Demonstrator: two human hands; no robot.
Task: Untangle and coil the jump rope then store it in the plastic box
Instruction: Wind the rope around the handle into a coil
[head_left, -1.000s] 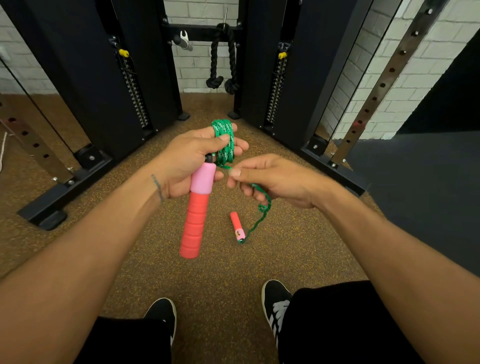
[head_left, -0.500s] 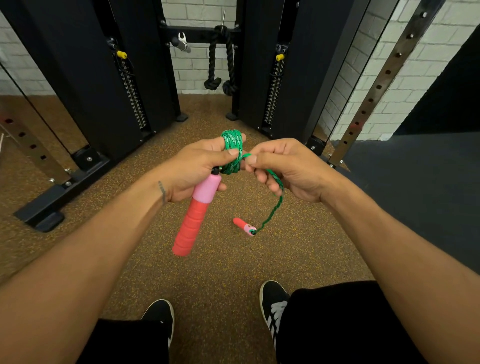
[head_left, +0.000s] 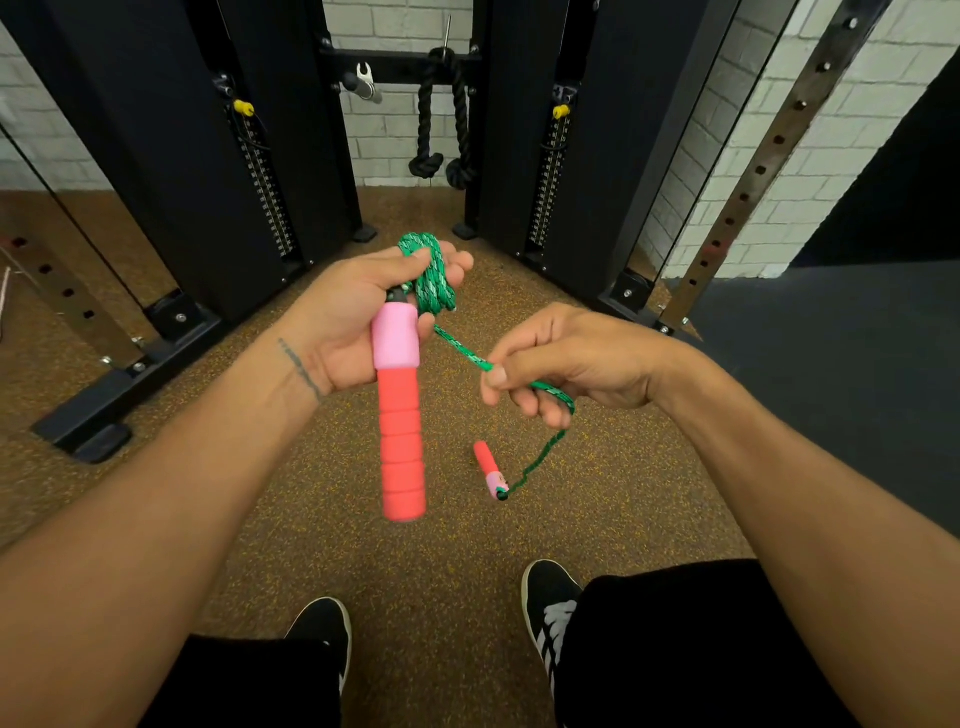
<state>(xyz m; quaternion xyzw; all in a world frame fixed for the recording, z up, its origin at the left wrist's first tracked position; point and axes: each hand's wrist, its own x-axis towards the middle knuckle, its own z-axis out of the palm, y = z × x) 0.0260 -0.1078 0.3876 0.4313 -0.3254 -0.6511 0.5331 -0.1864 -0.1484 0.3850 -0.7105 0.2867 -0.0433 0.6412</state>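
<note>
My left hand (head_left: 343, 317) grips the pink top of a red jump rope handle (head_left: 401, 415), which points down. Several loops of green rope (head_left: 432, 275) are wound around that hand's fingers. From the coil a taut strand runs right to my right hand (head_left: 566, 358), which pinches the green rope between thumb and fingers. Below that hand the rope hangs in a curve to the second red and pink handle (head_left: 491, 470), dangling above the floor. No plastic box is in view.
I stand on a brown speckled rubber floor (head_left: 291, 519), my black shoes (head_left: 550, 603) at the bottom. Black cable machine columns (head_left: 171, 156) and a steel base foot (head_left: 88, 421) stand ahead and left. A perforated upright (head_left: 763, 171) and dark mat (head_left: 857, 374) lie right.
My right hand has pulled away from the coil, down and to the right, drawing a strand of rope out taut. The dangling handle has swung slightly lower and rightward.
</note>
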